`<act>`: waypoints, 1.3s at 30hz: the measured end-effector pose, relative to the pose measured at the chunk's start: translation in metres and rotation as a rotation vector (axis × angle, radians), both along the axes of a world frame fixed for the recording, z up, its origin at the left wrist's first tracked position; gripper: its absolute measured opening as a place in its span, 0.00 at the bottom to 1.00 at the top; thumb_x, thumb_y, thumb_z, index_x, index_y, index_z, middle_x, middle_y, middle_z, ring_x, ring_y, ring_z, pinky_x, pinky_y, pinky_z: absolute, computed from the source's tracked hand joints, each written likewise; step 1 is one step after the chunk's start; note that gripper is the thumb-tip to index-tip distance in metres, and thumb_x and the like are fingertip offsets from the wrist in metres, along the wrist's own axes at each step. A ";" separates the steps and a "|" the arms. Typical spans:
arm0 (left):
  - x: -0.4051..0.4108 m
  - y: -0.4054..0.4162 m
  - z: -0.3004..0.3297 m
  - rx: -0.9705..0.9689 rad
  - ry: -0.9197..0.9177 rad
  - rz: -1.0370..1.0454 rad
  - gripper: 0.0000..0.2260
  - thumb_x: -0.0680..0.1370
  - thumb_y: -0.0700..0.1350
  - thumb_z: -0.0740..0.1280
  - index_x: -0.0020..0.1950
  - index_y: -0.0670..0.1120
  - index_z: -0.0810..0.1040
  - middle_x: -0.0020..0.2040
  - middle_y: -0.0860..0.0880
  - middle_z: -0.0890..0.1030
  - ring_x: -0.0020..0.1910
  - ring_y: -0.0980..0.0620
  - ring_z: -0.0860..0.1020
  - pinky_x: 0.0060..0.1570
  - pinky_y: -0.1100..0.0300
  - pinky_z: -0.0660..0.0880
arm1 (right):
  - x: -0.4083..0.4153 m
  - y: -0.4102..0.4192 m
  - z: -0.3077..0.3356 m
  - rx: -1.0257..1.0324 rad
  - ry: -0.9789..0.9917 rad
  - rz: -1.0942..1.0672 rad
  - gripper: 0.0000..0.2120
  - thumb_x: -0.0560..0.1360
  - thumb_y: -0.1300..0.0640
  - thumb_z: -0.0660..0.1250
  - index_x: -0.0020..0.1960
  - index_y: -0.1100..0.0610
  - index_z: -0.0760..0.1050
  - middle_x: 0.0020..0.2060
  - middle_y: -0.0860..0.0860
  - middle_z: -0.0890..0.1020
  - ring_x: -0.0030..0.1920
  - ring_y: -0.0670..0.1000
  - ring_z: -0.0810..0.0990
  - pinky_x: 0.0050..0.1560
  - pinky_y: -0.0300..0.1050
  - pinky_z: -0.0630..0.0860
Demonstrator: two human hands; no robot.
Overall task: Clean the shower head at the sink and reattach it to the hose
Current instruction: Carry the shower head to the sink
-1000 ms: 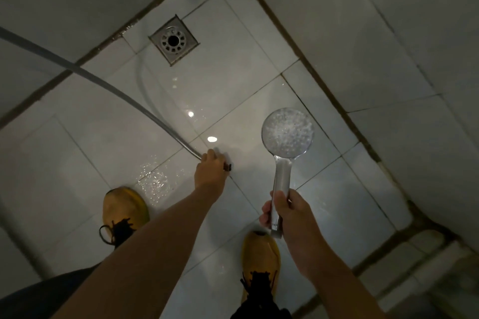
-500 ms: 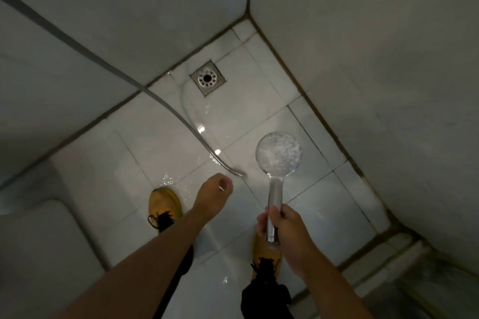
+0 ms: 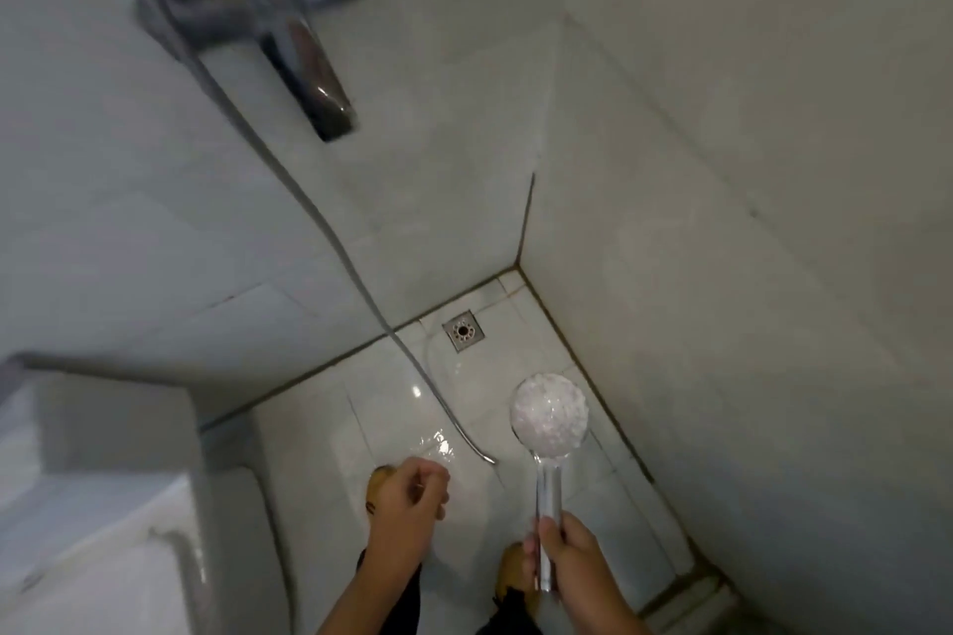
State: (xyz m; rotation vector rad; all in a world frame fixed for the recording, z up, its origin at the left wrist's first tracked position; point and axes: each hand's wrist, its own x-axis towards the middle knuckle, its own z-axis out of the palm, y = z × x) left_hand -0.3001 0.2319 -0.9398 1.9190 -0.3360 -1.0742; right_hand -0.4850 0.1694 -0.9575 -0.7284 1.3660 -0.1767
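Since a second ago the left hand (image 3: pixel 412 490) has let go of the hose (image 3: pixel 330 242); hose end now lies free on the wet floor tiles (image 3: pixel 392 428), near the shower head (image 3: pixel 549 415) but apart from it. Left hand hovers above a yellow shoe (image 3: pixel 380 475), fingers loosely curled; whether it holds something small, cannot tell. Right hand (image 3: pixel 572 559) grips the chrome handle, spray face tilted up toward the camera. Hose runs up the wall to a blurred mixer tap (image 3: pixel 304 21). Floor drain (image 3: pixel 463 330) in the corner. White fixture (image 3: pixel 103 505) at lower left.
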 end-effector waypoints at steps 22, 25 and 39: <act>-0.027 0.231 0.261 -0.267 -0.301 0.719 0.09 0.79 0.34 0.64 0.39 0.36 0.77 0.30 0.46 0.78 0.29 0.54 0.75 0.33 0.67 0.74 | 0.089 0.067 0.264 -0.273 -0.242 0.698 0.07 0.79 0.60 0.61 0.43 0.59 0.73 0.27 0.54 0.77 0.28 0.52 0.74 0.33 0.46 0.65; -0.023 0.257 0.262 -0.274 -0.288 0.801 0.08 0.79 0.35 0.65 0.41 0.34 0.78 0.31 0.45 0.78 0.30 0.54 0.75 0.34 0.67 0.74 | 0.110 0.097 0.267 -0.299 -0.209 0.803 0.09 0.79 0.57 0.61 0.42 0.58 0.74 0.28 0.52 0.77 0.27 0.51 0.73 0.33 0.46 0.67; 0.029 0.441 0.248 -0.263 -0.278 1.255 0.07 0.79 0.35 0.65 0.41 0.37 0.78 0.32 0.43 0.78 0.31 0.51 0.75 0.35 0.61 0.75 | 0.239 0.292 0.255 -0.314 -0.255 1.229 0.12 0.81 0.57 0.61 0.44 0.64 0.73 0.24 0.55 0.75 0.22 0.53 0.71 0.27 0.42 0.66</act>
